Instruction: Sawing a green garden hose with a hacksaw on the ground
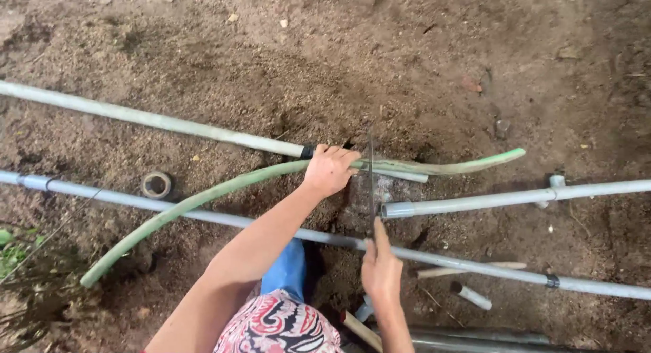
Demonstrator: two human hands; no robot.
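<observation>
Hands split the work: the left hand (330, 170) clamps the green hose (203, 197) against the soil, steadying it, while the right hand (381, 271) grips a thin saw blade (371, 173) across it.

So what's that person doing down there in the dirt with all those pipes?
A person is crouched over bare soil. Their left hand presses down on a curved green hose. Their right hand holds a thin saw blade set across the hose, right beside the left hand. Long grey pipes lie across the ground around them, one with an open end near the blade. A small tape roll sits on the soil to the left.
</observation>
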